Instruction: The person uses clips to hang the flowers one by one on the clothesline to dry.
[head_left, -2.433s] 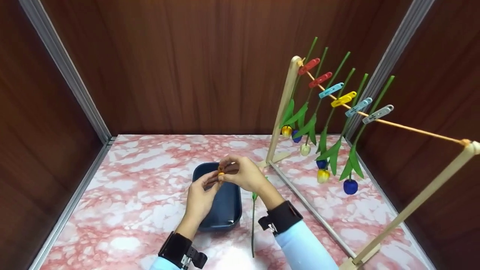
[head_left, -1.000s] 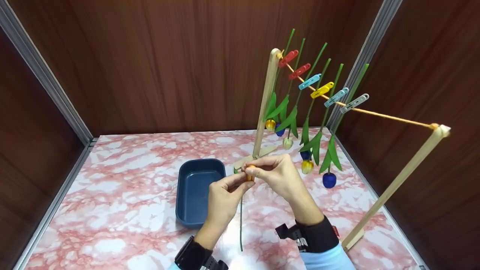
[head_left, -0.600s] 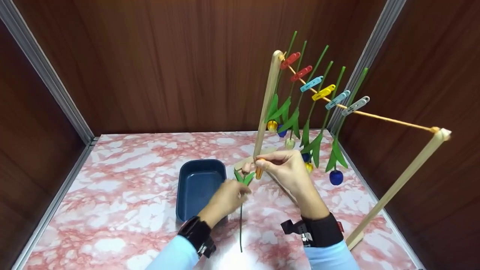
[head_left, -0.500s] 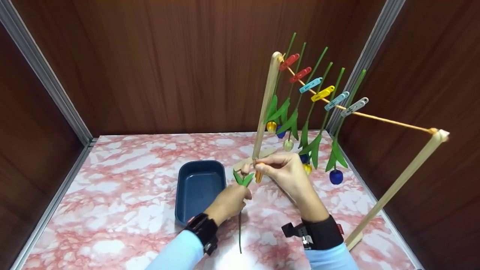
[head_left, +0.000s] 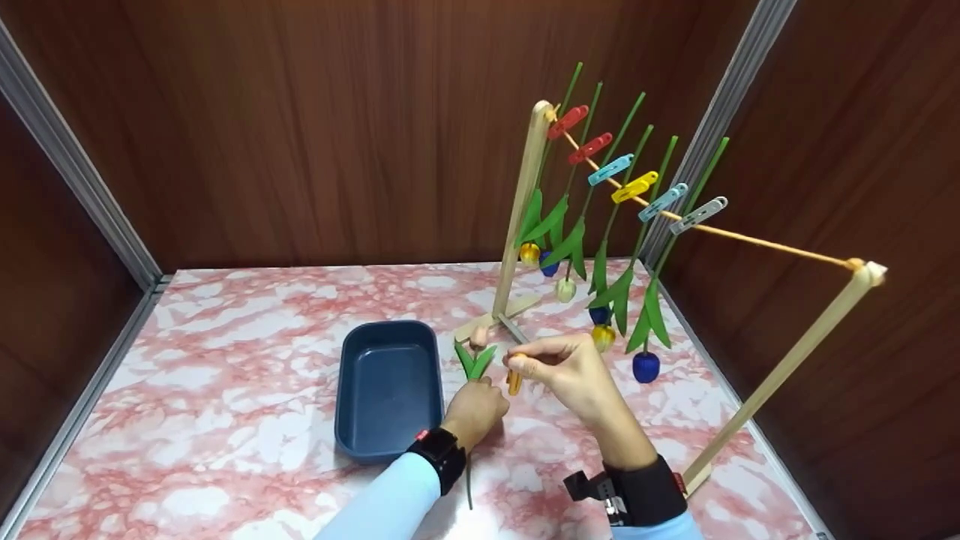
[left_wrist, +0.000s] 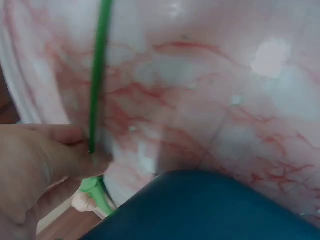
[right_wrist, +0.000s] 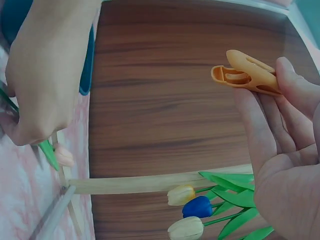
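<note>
Up front, orange peg (head_left: 514,382) pinched in right hand (head_left: 570,371)

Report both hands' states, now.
Left hand: closed around the flower stem, holding it.
Right hand: pinching an orange clothespin.

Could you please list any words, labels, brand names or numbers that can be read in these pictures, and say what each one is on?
None can be read. The small red tab on the black right wristband is too small to read. The dark blue plastic tray, the coloured clothes pegs and the orange peg show no print.
</note>
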